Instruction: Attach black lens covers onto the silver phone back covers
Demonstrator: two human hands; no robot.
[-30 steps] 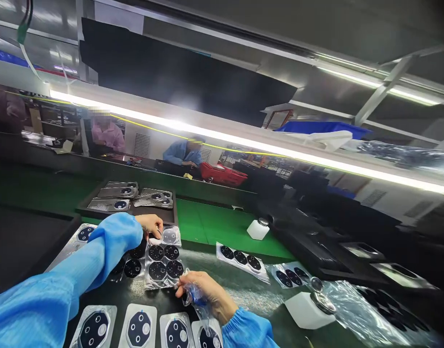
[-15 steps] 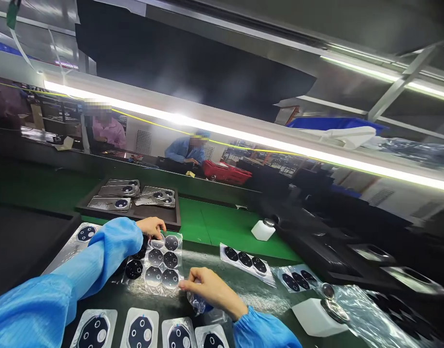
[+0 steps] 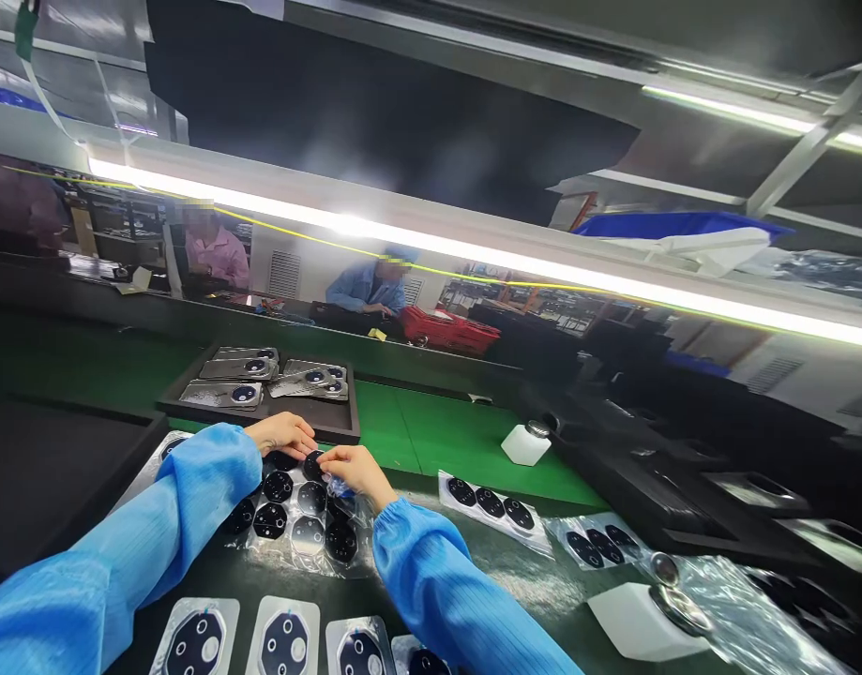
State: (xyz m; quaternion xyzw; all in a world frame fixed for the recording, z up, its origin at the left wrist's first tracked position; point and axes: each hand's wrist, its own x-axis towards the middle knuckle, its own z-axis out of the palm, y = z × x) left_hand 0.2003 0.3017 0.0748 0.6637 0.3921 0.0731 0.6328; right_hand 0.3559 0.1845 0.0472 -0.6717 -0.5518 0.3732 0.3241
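Note:
Both of my hands meet at the upper edge of a clear plastic sheet [image 3: 308,534] bearing several round black discs. My left hand [image 3: 284,434] has its fingers closed at the sheet's top edge; what lies under the fingertips is hidden. Fingers pinched, my right hand [image 3: 356,472] holds the edge of a black disc [image 3: 313,466] at the top of the sheet. Crumpled clear film with a blue patch shows beneath the right hand. Nearer to me stand several pale cards with dark octagonal plates [image 3: 284,642] in a row.
A black tray [image 3: 318,431] with silvery panels is behind my hands. Strips of black discs [image 3: 491,504] lie to the right, near two white bottles [image 3: 525,444] [image 3: 638,619]. A dark tray [image 3: 65,469] is at left. Two people [image 3: 216,253] [image 3: 367,283] sit across the bench.
My right hand has moved up and left from the sheet's right side to its top edge, beside my left hand. A disc there is now at its fingertips. The view has shifted slightly.

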